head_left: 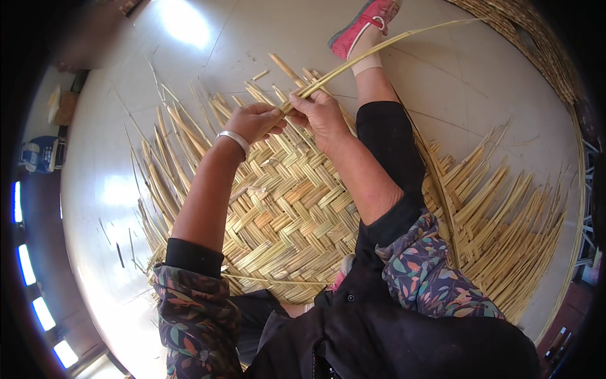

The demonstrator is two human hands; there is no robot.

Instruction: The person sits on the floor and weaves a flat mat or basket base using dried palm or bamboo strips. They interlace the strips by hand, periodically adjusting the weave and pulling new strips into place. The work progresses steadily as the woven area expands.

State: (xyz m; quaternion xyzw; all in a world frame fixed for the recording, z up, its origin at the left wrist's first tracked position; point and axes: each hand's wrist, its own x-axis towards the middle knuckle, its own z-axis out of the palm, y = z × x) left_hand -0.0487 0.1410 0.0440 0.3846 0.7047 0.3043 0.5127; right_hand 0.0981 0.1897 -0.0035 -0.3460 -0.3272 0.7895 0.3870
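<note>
Both my hands meet above the far part of a woven straw mat (297,196), closed on one long straw strand (379,45). The fingers of my left hand (255,121) pinch its near end; a pale bracelet circles that wrist. Just to the right, my right hand (320,115) grips the same strand, which runs up and right past my outstretched leg. The mat has a broad herringbone weave, and loose straw ends (167,158) stick out along its left and far edges. My fingers hide the strand's very tip.
My right leg, in a red shoe (366,28), stretches across the mat. Many loose straw stalks (505,234) fan out at the right. A thick braided straw bundle (536,38) lies at the far right. Straw scraps (120,254) dot the pale floor (104,208).
</note>
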